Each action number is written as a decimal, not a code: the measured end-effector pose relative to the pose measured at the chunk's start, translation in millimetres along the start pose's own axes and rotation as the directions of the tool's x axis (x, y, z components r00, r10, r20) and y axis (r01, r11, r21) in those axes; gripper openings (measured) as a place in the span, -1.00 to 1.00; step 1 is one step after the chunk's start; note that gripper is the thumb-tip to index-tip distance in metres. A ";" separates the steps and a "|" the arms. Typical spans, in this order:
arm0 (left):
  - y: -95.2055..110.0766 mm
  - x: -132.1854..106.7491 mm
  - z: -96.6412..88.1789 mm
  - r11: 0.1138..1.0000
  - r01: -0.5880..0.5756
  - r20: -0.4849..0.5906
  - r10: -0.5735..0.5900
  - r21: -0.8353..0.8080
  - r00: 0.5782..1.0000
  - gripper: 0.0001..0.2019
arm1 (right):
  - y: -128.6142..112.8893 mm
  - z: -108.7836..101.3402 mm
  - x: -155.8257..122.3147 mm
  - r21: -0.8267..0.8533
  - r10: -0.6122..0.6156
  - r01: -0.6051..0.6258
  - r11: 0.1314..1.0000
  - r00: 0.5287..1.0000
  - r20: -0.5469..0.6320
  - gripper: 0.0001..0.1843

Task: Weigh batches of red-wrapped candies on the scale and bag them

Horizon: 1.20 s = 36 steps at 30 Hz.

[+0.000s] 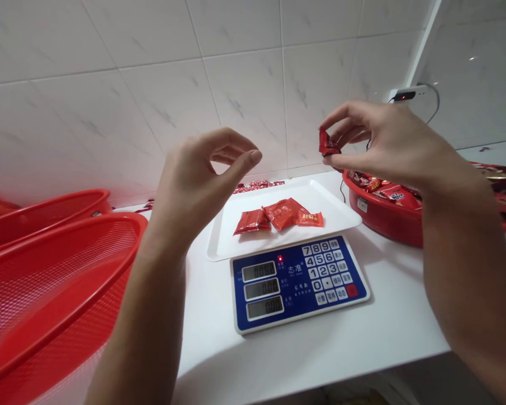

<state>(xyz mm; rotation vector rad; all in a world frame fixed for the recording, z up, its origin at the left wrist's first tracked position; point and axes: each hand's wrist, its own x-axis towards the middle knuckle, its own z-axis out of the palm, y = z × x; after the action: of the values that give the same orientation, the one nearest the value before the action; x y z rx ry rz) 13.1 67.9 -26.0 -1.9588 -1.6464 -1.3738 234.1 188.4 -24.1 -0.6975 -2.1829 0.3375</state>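
Note:
My right hand (388, 140) is raised above the right side of the scale and pinches a small red packet (328, 143) between thumb and fingertips. My left hand (202, 174) hovers above the scale's left side, fingers curled toward the thumb with nothing visible in them. Below, the white weighing tray (236, 236) of an electronic scale carries three red packets (278, 215). The scale's blue front panel (299, 281) shows lit displays and a keypad.
A red basin (388, 216) full of red packets stands right of the scale. Two red mesh baskets (54, 281) sit at the left. More packets lie against the tiled wall (259, 184). A white device with a cable (409, 94) hangs on the wall.

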 end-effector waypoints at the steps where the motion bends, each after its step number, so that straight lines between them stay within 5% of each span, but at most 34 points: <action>1: -0.2 0.0 0.1 1.000 -0.002 0.003 0.002 0.000 1.000 -0.96 | -0.9 0.2 -0.4 -0.003 -0.001 0.001 1.000 1.000 -0.001 -0.65; 13: 0.8 -0.2 0.3 1.000 0.018 0.036 -0.019 0.013 0.999 -0.92 | -7.2 -0.7 -2.2 -0.050 -0.007 0.008 0.999 1.000 0.019 -0.66; 17: -3.2 -1.8 14.1 0.997 0.019 0.049 -0.015 -0.079 0.999 -0.91 | -6.4 -0.8 -1.1 -0.046 0.044 -0.042 0.998 0.998 0.044 -0.60; 19: -8.7 -3.4 26.4 0.991 0.058 0.150 -0.040 -0.119 0.988 -0.81 | -5.0 -1.4 -0.5 -0.044 0.032 -0.030 0.999 0.999 0.033 -0.60; 23: -22.2 -5.3 45.6 0.986 0.157 0.447 -0.167 0.060 0.879 -0.44 | -2.6 -5.9 -0.6 -0.028 -0.022 0.023 0.999 1.000 0.022 -0.63; 28: -32.4 -5.8 53.8 0.976 0.182 0.553 -0.217 0.118 0.804 -0.23 | -0.7 -13.3 -1.4 -0.004 -0.031 0.031 1.000 0.999 -0.019 -0.64; 32: -30.7 -10.7 71.2 0.925 0.174 0.679 -0.367 0.336 0.636 -0.17 | 3.2 -16.7 -0.4 0.050 -0.045 0.045 0.998 0.999 -0.008 -0.65; 34: -26.5 -13.2 82.6 0.892 0.140 0.672 -0.419 0.429 0.611 -0.19 | 5.3 -16.7 0.6 0.067 -0.061 0.059 0.996 0.998 0.026 -0.67; 36: -21.2 -14.7 92.4 0.887 0.080 0.665 -0.398 0.454 0.632 -0.24 | 7.1 -14.7 1.9 0.076 -0.070 0.065 0.995 0.995 0.075 -0.68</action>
<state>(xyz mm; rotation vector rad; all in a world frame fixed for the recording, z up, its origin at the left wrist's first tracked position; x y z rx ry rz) 41.6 129.1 -94.1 -2.2268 -2.3721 -0.1560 247.0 195.5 -16.7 -0.5776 -2.2498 0.4132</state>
